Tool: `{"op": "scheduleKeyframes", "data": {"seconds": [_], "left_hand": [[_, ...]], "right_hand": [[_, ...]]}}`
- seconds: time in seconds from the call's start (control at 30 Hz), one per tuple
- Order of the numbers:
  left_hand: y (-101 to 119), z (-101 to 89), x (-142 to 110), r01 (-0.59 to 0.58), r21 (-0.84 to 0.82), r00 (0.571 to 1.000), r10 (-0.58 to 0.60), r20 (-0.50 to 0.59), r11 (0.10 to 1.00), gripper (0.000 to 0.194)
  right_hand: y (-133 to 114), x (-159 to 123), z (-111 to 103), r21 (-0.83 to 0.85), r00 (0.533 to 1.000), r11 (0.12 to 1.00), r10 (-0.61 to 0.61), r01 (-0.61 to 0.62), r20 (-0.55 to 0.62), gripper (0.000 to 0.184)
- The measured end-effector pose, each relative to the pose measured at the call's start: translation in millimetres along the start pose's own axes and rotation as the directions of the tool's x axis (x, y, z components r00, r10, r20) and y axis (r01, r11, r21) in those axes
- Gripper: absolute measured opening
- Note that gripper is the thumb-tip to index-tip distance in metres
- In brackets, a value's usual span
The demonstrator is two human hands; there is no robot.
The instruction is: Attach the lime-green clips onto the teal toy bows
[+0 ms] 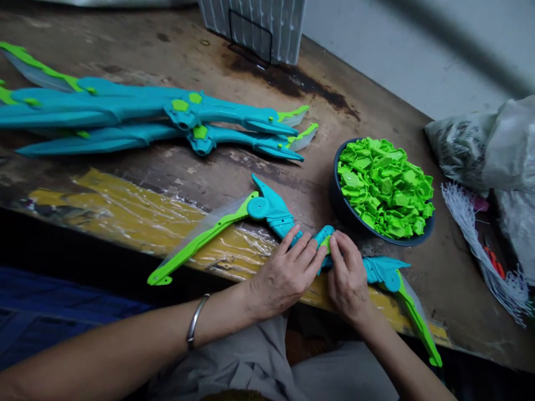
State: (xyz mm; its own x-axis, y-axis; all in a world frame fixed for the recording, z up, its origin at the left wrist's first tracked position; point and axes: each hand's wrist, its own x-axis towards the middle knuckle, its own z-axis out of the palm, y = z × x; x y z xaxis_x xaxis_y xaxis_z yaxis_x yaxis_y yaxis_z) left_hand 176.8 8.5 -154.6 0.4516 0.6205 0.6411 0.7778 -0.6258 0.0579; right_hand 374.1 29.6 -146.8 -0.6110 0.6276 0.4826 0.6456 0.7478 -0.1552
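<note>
A blue and lime-green plastic toy bow [276, 214] lies across the table's front edge, its two green limbs [204, 235] spreading left and right. My left hand [288, 267] lies over the bow's middle, fingers bent together and gripping it just left of the blue grip. My right hand [348, 273] is closed at the same middle part, thumb and fingers pinching a small green plastic piece [325, 244] against the blue body. Both hands partly cover the bow's centre. Just behind my right hand stands a dark bowl [340, 203] heaped with green plastic pieces [384, 186].
Several more blue and green bows [137, 106] are stacked at the back left. A grey ribbed box [254, 28] stands at the back. On the right lie a bundle of white cords [480, 239], orange-handled pliers [495, 263] and plastic bags [493, 145]. Yellow tape [125, 206] covers the front edge.
</note>
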Motion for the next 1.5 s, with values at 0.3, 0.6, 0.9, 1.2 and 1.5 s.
{"op": "scheduleKeyframes", "data": {"seconds": [0.3,0.6,0.9,1.2,1.5], "left_hand": [[-2.8,-3.0,-0.6,0.027,-0.029,1.000,-0.027,-0.009,0.999,0.043],[-0.2,0.2,0.7,0.021,0.015,0.999,-0.021,0.035,1.000,0.046],[-4.2,-2.0,12.1,-0.062,0.053,0.987,0.053,0.152,0.997,0.032],[-28.6,-18.0,20.9,0.044,-0.153,0.928,0.016,0.372,0.987,0.042],[-53.9,-18.5,82.3,0.413,-0.183,0.676,-0.166,0.718,0.892,0.028]], "right_hand": [[10.3,24.0,-17.4,0.173,0.999,0.984,0.030,-0.033,0.018,0.028],[-4.7,2.5,-12.1,-0.171,0.990,0.983,-0.049,0.071,0.132,0.058],[0.8,-1.5,-2.0,-0.329,0.981,0.935,-0.079,0.135,0.178,0.063],[11.4,0.3,-18.2,0.201,0.963,0.957,0.167,-0.210,0.211,0.058],[39.2,54.6,-27.1,0.325,0.672,0.619,0.479,-0.715,0.565,0.032]]}}
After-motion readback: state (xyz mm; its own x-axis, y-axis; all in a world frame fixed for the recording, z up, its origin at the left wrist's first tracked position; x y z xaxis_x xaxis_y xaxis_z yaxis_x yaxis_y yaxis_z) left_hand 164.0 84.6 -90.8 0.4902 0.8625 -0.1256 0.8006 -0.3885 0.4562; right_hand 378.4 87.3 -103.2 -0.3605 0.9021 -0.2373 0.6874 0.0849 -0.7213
